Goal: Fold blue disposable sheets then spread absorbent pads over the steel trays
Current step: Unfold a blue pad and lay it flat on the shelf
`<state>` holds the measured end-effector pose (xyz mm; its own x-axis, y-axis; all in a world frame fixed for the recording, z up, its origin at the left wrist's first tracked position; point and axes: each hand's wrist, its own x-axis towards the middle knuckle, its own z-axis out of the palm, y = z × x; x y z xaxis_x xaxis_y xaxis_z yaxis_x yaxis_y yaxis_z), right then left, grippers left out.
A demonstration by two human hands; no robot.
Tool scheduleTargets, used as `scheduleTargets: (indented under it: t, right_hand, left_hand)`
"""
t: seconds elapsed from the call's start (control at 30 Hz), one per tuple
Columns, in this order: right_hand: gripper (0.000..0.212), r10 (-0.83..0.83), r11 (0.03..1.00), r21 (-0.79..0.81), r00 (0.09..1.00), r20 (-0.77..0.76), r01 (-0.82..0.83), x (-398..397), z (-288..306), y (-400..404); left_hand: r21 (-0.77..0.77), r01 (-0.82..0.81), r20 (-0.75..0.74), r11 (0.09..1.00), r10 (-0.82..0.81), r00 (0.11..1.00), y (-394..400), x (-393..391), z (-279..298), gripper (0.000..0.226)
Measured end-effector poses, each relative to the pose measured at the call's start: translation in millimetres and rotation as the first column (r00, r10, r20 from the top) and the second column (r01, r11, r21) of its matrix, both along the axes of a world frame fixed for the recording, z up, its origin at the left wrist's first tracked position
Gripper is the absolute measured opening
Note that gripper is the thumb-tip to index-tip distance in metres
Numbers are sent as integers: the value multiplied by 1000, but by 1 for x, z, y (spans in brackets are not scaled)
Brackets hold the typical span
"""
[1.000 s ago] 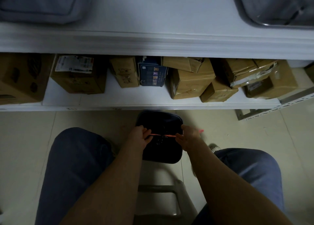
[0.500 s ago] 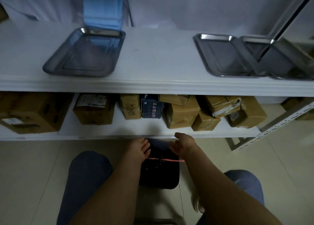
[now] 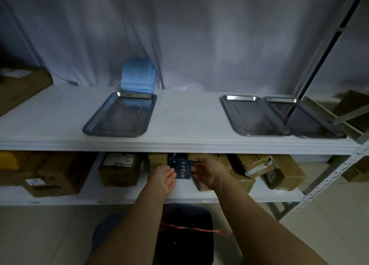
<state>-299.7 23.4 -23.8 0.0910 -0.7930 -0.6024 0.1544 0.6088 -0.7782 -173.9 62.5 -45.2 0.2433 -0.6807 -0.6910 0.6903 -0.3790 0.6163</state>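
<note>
Shelf [image 3: 179,142] carries three bare steel trays [image 3: 121,114], blue sheets [image 3: 138,77] stacked at the left one's 12 o'clock, within reach for folding; below, my left hand [image 3: 164,177] and right hand [image 3: 207,172], both half-open, flank a dark blue box [image 3: 182,169], gripping nothing yet
</note>
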Motion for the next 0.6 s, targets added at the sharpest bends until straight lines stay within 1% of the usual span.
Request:
scheduleTargets:
  t: [0.1, 0.17, 0.27, 0.37, 0.43, 0.5, 0.53, 0.6]
  right_hand:
    - [21, 11, 998, -54, 1000, 10, -11, 7, 25, -4]
    - [15, 12, 996, -84, 1000, 18, -10, 13, 38, -8]
    - [13, 30, 991, -128, 1000, 6, -29, 21, 55, -18]
    - [15, 70, 981, -180, 997, -10, -71, 28, 75, -29]
    - [15, 85, 967, -234, 995, -56, -96, 33, 89, -38]
    - [14, 88, 939, -318, 984, -153, -133, 42, 100, -50]
    - [15, 82, 919, -364, 975, -208, -155, 47, 103, -57]
    - [19, 64, 879, -435, 951, -301, -197, 59, 108, -73]
  left_hand:
    - [-31, 14, 29, 999, -13, 999, -7, 5, 17, 31]
    - [-42, 31, 106, 999, -27, 994, -14, 10, 29, 17]
    - [-52, 55, 226, 997, -42, 973, -25, 20, 46, 22]
    - [-78, 83, 392, 993, -46, 919, -37, 34, 64, 10]
    - [-109, 114, 552, 988, -36, 833, -48, 47, 75, 10]
    - [-132, 127, 687, 983, -2, 727, -59, 62, 86, 12]
    - [-134, 136, 749, 982, 11, 662, -65, 70, 90, 15]
    - [-95, 160, 864, 983, 2, 504, -78, 88, 96, 18]
